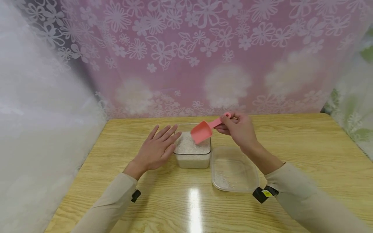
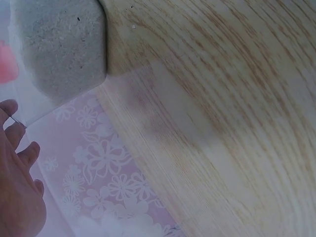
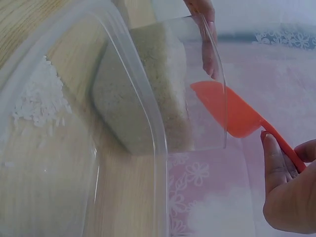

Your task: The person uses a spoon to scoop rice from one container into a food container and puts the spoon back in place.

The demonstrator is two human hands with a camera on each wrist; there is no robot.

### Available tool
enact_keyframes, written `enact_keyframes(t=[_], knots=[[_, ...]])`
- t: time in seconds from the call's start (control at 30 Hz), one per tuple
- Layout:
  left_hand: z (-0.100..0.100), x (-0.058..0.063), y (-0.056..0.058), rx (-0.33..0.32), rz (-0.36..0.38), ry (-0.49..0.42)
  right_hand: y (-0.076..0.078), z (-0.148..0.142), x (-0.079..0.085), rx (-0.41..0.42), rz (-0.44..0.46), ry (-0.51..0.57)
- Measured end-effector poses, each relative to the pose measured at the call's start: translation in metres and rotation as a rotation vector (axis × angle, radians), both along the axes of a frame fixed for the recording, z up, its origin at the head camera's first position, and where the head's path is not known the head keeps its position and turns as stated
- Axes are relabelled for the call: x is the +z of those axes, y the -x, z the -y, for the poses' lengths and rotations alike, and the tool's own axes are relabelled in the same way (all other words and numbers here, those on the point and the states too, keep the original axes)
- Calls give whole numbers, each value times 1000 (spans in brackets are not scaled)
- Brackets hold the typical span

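Note:
My right hand (image 1: 240, 131) pinches the handle of a pink scoop (image 1: 201, 132) between thumb and fingers. The scoop's bowl tilts over a clear square container (image 1: 193, 161) filled well up with white rice (image 1: 185, 145). In the right wrist view the orange-pink scoop (image 3: 229, 111) overlaps the container's rim, and no rice shows in it. My left hand (image 1: 155, 150) lies with its fingers straight and spread, the fingertips at the left rim of the rice container. Only part of that hand (image 2: 19, 182) appears in the left wrist view.
A second, lower clear container (image 1: 243, 173) stands to the right of the rice container, with a small scatter of rice grains (image 3: 42, 98) in one corner. Both stand on a wood-grain table (image 1: 163, 200). A pink flowered curtain (image 1: 180, 74) hangs behind the far edge.

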State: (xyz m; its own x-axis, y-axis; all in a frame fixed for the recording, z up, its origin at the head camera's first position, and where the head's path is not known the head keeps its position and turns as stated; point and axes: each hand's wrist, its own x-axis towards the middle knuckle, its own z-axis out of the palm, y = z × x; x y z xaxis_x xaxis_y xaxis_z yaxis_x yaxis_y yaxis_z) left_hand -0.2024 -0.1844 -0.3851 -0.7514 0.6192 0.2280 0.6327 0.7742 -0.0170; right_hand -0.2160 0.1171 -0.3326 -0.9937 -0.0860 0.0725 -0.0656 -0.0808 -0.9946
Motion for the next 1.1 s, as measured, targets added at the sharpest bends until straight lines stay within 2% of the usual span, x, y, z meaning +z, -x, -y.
enact_keyframes(t=[0.23,0.7,0.9,1.1], knots=[[1,1,0,9,8,10,1,11,-7,26,36,-63],[1,1,-2,5,9,18,-1,20,-16,111,148,-49],[1,0,-1,1,-4,10,-1,23,-19,89,178,-30],[2,0,0,8,18,12,-2,21,-23,70,224,22]])
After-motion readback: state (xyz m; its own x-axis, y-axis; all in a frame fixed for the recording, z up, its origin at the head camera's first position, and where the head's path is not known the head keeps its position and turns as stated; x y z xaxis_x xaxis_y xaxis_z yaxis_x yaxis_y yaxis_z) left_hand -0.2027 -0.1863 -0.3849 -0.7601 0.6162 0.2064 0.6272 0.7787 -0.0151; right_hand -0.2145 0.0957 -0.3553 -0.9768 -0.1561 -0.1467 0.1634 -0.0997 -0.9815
